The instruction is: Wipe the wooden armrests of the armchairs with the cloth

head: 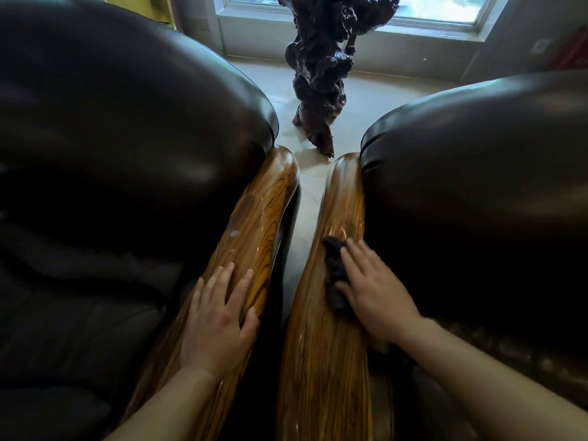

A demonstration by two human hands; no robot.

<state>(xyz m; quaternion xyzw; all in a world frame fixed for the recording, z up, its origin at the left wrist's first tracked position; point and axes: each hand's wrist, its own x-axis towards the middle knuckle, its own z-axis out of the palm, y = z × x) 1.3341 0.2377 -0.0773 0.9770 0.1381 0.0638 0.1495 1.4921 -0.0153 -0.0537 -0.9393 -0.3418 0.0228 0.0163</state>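
Two glossy striped wooden armrests run side by side away from me. The left armrest (264, 214) belongs to the left dark leather armchair (121, 122), the right armrest (343, 202) to the right armchair (477, 173). My left hand (219, 316) lies flat on the left armrest, fingers spread, holding nothing. My right hand (372, 294) presses a dark crumpled cloth (334, 268) onto the right armrest. The cloth shows at my fingertips and along the thumb side. A few pale wet spots sit on the left armrest ahead of my hand.
A narrow gap of pale floor (305, 198) separates the two armrests. Beyond them stands a dark gnarled wooden root sculpture (321, 74) on the floor, in front of a bright window (413, 11).
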